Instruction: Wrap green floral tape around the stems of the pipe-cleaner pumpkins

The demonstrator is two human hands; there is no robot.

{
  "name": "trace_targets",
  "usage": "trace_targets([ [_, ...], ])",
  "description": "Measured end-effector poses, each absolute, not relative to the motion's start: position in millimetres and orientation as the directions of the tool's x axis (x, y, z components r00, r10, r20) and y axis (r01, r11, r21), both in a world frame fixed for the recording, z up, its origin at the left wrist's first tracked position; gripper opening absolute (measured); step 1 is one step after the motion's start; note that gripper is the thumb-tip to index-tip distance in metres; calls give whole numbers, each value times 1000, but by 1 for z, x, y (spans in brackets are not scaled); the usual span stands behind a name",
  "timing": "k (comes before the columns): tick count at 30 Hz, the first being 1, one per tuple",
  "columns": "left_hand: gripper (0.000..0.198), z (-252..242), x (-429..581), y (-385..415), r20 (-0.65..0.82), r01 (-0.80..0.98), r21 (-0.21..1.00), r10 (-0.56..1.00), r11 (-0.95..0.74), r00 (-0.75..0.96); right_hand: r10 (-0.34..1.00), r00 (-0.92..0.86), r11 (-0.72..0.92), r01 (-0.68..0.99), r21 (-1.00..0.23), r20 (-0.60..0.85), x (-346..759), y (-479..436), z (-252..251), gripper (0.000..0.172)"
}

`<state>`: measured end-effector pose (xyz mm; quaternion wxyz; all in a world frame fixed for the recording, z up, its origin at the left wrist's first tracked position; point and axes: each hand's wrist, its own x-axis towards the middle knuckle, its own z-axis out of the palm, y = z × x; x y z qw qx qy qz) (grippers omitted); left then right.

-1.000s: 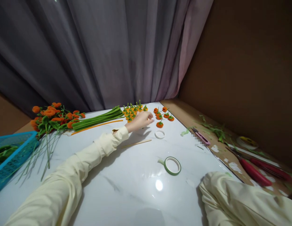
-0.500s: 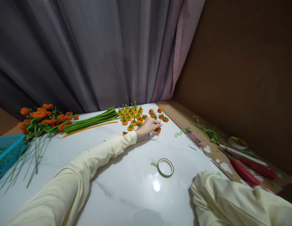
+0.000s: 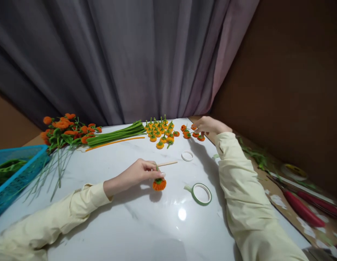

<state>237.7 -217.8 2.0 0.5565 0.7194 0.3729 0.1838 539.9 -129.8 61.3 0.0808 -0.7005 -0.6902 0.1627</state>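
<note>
Here, our left fingers pinch an orange flower well clear of green tape; our right fingers, grip unclear, hover by the desk's right edge.

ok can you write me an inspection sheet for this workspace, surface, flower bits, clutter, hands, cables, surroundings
surface: white marbled tabletop, glossy, with a bright reflection
job's things: yellow flower heads clustered beside green stems; green tape roll and white ring lying nearer the person
clutter: green scraps, white scraps and a red-handled tool off the table's right side
hands: left hand pinches an orange flower head, bloom downward; right hand is at the loose orange flower heads, grip unclear
cables: nothing seen
surroundings: grey curtain behind, brown wall at right, blue basket at left
</note>
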Motion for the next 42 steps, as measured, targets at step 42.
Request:
trace_targets([
  [42,20,58,188,-229,-165,477,842,722,-253,672,545,-794,334,501,-798,-270,405,-199,91,38],
])
